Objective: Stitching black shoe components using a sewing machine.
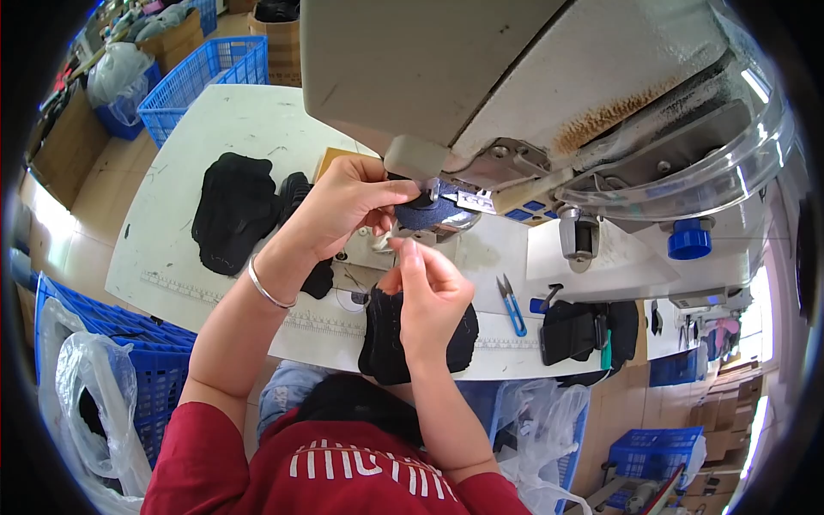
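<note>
A large cream sewing machine [515,77] overhangs the white worktop [232,129]. Beneath its head, the left hand [343,206] pinches a dark blue fabric piece [429,213] at the needle area, fingers closed on it. The right hand [433,300], just below, has its fingers pinched together, apparently on thread too fine to make out. Blue thread snips [511,305] lie nearby.

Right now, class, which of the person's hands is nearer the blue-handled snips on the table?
Right. The right hand is just left of the blue-handled snips; the left hand is further, up at the sewing machine.
</note>
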Demonstrator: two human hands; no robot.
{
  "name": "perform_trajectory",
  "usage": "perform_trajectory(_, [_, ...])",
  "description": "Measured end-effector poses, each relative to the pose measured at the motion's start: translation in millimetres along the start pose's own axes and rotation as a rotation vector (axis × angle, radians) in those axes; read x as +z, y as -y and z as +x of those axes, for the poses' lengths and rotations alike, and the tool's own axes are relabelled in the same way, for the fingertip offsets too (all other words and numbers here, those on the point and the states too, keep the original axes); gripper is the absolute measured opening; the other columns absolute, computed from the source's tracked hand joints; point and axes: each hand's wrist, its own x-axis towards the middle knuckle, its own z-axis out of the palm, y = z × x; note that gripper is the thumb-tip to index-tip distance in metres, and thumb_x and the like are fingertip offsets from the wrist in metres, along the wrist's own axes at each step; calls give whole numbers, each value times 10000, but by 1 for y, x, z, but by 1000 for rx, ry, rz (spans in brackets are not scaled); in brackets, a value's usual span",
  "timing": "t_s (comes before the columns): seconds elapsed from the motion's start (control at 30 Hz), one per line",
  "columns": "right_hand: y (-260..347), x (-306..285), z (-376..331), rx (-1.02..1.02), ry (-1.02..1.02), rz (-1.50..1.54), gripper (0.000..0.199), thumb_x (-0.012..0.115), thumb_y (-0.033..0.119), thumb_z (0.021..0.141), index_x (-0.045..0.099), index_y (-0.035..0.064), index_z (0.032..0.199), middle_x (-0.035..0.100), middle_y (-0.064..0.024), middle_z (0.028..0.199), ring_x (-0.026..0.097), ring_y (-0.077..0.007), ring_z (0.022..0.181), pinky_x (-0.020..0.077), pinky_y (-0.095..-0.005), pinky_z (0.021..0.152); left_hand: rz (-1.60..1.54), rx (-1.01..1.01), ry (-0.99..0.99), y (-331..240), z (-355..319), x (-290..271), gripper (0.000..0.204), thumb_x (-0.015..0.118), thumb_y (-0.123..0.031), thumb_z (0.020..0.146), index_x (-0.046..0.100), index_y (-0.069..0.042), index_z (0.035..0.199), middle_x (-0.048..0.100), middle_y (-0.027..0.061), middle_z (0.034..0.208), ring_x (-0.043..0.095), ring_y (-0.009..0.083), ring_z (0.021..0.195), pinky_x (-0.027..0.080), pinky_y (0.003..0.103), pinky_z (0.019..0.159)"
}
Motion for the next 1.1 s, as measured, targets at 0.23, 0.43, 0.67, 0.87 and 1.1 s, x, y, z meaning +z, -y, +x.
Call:
perform_trajectory(0.23, [-2, -5, -17, 35, 11, -36, 182, 589, 108, 920, 676, -45, 967, 622, -18, 661, 559, -44, 579, 435, -177, 538, -42, 51, -78, 9, -3, 5, 134, 668, -77, 833, 635, 34, 767, 588, 43, 633, 541, 77, 495, 403, 196, 440])
perform_trajectory(0.43, [1, -12, -15, -11, -46, -82, 173, 575, 87, 917, 672, -55, 931, 614, -41, 635, 554, -70, 545, 420, -191, 520, -84, 100, -153, 20, -8, 13, 127, 662, -70, 822, 636, 40, 763, 584, 47, 617, 533, 81, 490, 403, 198, 452])
perform_trajectory(0.67, [9, -30, -10, -95, -120, -133, 157, 584, 84, 913, 681, -38, 938, 641, -43, 723, 584, -71, 595, 453, -192, 556, -83, 148, -251, 19, -19, 30, 154, 656, -92, 835, 642, 18, 728, 562, 20, 598, 501, 58, 483, 366, 196, 441])
perform_trajectory(0.87, [13, -28, 10, -527, -82, -603, 256, 670, 63, 812, 677, 92, 1067, 616, -44, 699, 570, -132, 585, 439, -250, 552, -62, 269, -356, 37, -23, 36, 192, 649, -119, 860, 643, -9, 703, 549, -47, 607, 429, 3, 537, 308, 184, 467])
perform_trajectory(1.1, [8, -27, 17, -783, -51, -1064, 405, 698, 111, 773, 641, 148, 1172, 492, -17, 594, 480, -175, 511, 379, -312, 476, -102, 337, -427, 41, -24, 51, 115, 653, -123, 866, 661, -51, 777, 523, -68, 607, 367, 5, 506, 248, 187, 462])
